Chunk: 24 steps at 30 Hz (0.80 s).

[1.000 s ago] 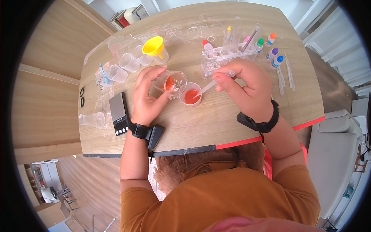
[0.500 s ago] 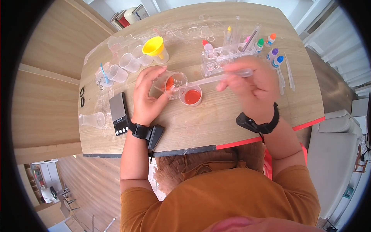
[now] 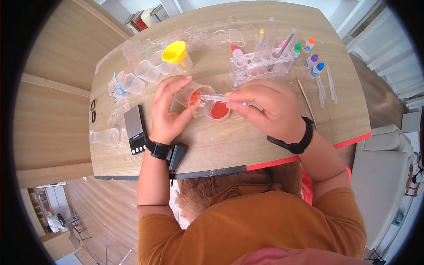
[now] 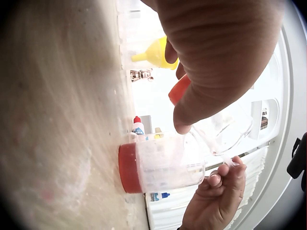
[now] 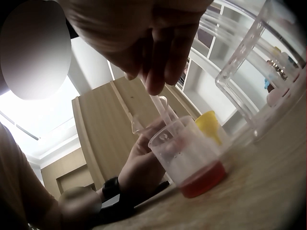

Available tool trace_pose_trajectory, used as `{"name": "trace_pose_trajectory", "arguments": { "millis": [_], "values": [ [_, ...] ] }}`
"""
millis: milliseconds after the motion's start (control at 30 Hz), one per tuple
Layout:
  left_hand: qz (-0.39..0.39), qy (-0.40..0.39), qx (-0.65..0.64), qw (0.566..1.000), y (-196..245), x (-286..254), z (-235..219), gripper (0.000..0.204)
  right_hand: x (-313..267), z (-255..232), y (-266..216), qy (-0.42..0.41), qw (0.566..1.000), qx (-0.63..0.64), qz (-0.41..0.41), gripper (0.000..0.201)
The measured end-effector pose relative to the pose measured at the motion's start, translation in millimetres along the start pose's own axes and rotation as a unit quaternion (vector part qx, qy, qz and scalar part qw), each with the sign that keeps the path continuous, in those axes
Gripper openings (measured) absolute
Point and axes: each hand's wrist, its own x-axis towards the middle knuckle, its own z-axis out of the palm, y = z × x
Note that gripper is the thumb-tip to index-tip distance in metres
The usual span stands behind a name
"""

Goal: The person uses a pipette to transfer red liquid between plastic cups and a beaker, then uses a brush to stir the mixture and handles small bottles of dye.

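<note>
My left hand point(image 3: 167, 110) grips a clear beaker point(image 3: 204, 89), tilted above the table, with orange-red liquid inside. Between thumb and fingers, my right hand point(image 3: 274, 108) pinches a translucent plastic dropper point(image 3: 214, 98), whose tip points into the beaker's mouth. Below and beside the beaker, a plastic cup point(image 5: 187, 153) stands upright on the table with a shallow layer of red liquid in its bottom. In the left wrist view, the cup's wall point(image 4: 165, 160) shows close by the beaker, and the right hand's fingers point(image 4: 225, 179) are near its rim.
A test tube rack point(image 3: 260, 68) stands at the back right, near several dye bottles point(image 3: 312, 62) and a wooden stick point(image 3: 306, 101). Back left are plastic cups point(image 3: 147, 71) and a yellow funnel point(image 3: 175, 53). A scale point(image 3: 135, 126) and a flask point(image 3: 106, 137) lie left.
The dropper's tip has come up out of the cup and moved left into the beaker's mouth, carried by my right hand. My left hand and the beaker have stayed in place.
</note>
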Motion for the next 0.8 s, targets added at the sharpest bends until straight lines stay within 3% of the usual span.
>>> {"name": "trace_pose_trajectory", "arguments": {
  "millis": [800],
  "values": [
    [-0.007,0.001,0.009,1.0,-5.2,-0.9,1.9,0.061,2.4,2.2,-0.9,-0.008,1.0,0.011,0.012,0.02]
  ]
}}
